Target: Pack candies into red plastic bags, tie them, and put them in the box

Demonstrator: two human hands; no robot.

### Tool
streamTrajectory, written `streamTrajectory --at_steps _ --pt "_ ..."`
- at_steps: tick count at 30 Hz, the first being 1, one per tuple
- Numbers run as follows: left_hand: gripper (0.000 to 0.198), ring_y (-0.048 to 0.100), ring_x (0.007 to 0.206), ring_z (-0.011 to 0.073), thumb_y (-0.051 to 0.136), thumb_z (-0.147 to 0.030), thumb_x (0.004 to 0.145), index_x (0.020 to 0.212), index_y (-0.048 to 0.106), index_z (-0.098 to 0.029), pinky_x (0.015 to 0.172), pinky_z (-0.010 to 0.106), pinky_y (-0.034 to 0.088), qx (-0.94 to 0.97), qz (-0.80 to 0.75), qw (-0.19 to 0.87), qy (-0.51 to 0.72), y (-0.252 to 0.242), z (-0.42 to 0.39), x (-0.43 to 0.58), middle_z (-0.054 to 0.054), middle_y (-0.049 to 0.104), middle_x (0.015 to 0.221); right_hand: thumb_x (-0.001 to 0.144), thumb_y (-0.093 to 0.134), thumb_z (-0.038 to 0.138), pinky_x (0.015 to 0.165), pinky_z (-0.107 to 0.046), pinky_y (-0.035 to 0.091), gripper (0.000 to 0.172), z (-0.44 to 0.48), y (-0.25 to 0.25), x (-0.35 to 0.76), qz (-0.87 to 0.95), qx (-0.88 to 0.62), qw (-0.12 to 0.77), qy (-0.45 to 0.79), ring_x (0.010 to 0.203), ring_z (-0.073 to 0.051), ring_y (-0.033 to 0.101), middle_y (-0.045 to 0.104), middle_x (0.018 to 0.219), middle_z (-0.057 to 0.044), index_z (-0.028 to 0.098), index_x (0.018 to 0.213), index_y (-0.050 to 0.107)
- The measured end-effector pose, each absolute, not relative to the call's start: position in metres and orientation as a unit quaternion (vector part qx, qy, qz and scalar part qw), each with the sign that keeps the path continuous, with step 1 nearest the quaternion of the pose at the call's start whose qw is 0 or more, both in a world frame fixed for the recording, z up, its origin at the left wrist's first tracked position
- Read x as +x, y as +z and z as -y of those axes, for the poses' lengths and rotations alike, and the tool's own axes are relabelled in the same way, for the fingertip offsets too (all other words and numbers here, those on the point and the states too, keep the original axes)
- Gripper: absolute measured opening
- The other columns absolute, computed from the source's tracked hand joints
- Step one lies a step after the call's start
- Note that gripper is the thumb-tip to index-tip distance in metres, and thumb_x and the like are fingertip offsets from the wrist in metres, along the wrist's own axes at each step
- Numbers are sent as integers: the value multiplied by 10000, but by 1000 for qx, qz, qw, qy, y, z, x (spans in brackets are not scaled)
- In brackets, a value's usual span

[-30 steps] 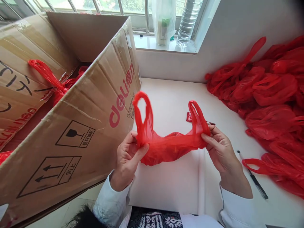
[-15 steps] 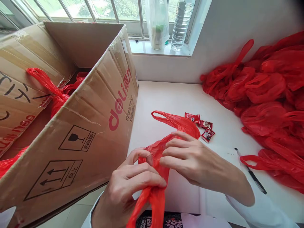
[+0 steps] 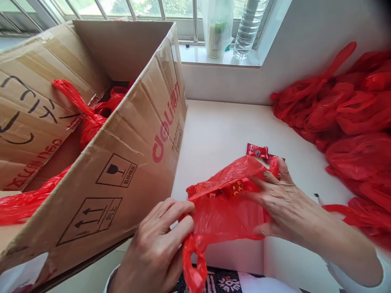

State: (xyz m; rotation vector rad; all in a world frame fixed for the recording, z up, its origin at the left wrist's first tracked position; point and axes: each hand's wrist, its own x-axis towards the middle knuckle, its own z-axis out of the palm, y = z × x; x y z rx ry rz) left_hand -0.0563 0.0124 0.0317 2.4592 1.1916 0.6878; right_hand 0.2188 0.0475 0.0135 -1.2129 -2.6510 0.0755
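One bag (image 3: pixel 226 217) gapes at lower centre. I see the left hand (image 3: pixel 161 240) pinching its left edge; right hand (image 3: pixel 282 203) fingers spread, blurred, grip indeterminable.

You have a red plastic bag (image 3: pixel 226 217) in your grasp, thin, crinkled and slightly see-through. It spreads sideways before you, its mouth gaping around a red wrapper (image 3: pixel 236 188) with gold print; one looped handle (image 3: pixel 198 280) droops toward you.
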Motion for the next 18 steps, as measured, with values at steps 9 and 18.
streamTrajectory --at_steps 9,18 --pt "117 631 1098 269 452 -302 835 875 537 -233 723 331 565 837 -459 171 244 34 -18 -49 110 478 1417 661 657 694 1122 -575 214 466 -54 12 217 927 -328 94 154 1272 -334 451 508 1379 -48 229 696 677" --pt "520 154 1400 512 553 -575 726 1113 632 -237 919 714 393 902 -397 84 149 -3 -30 -47 125 110 1590 689 528 782 1058 -719 55 757 -45 -12 203 916 -339 66 205 1404 -378 235 195 1555 -160 308 1280 545"
